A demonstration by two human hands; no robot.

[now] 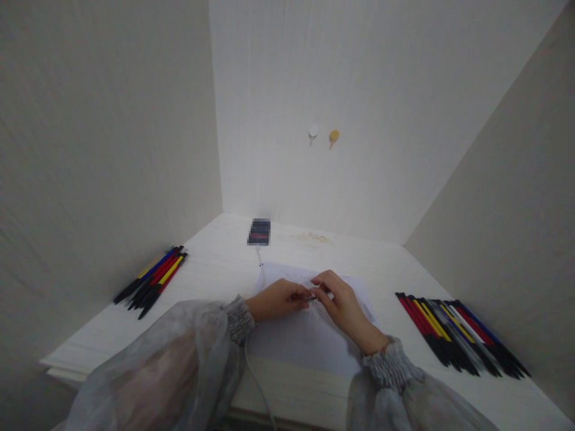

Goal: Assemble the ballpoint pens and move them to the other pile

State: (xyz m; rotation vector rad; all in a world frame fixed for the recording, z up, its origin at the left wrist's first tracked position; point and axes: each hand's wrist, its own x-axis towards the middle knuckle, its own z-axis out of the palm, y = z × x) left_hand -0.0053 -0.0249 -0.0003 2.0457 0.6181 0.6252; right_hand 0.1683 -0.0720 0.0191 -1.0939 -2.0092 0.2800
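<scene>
My left hand (281, 298) and my right hand (341, 304) meet over a white sheet of paper (305, 347) on the white table. The fingers of the left are closed in a pinch, with a small, thin dark thing (313, 298) at their tips. From the other side, the curled fingers and thumb of the right come together at that same spot. Fingers cover most of the thing, and its kind cannot be told. Faint marks show on the paper around the fingertips.
Pens with coloured barrels and black ends lie in a bunch at left (155, 278) and a row at right (458, 335). A blurred dark device (259, 232) with a white cable (258, 383) lies at the back. Walls enclose the table; two small hooks (334, 136) hang on the back wall (309, 72).
</scene>
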